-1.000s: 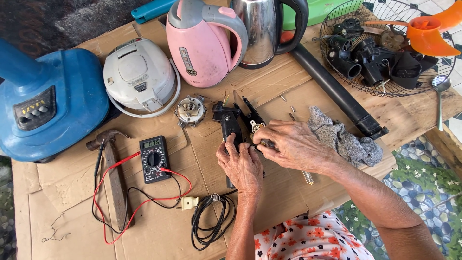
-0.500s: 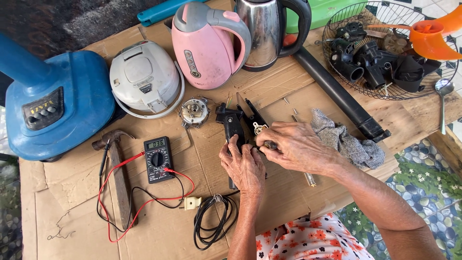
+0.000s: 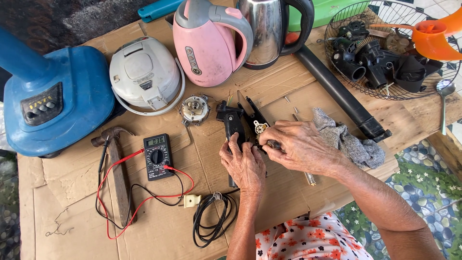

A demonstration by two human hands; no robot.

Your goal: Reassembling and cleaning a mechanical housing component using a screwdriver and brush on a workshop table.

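**Two hands on a small black appliance part**

Head view: near the bench's middle, the left hand (image 3: 244, 164) steadies a black plastic part (image 3: 234, 126), fingers pressed against it. The right hand (image 3: 299, 147) pinches a dark tool handle (image 3: 273, 144) at it. A multimeter (image 3: 158, 156) and a grey rag (image 3: 347, 142) flank them. The tool tip could slip toward the left fingers, I judge, because they sit so close.

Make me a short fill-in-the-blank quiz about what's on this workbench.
1. Both hands, left hand and right hand, work on a small ____ plastic part.
2. The kettle beside the steel kettle is ____.
3. The hammer lies left of the ____.

Missing words: black; pink; multimeter
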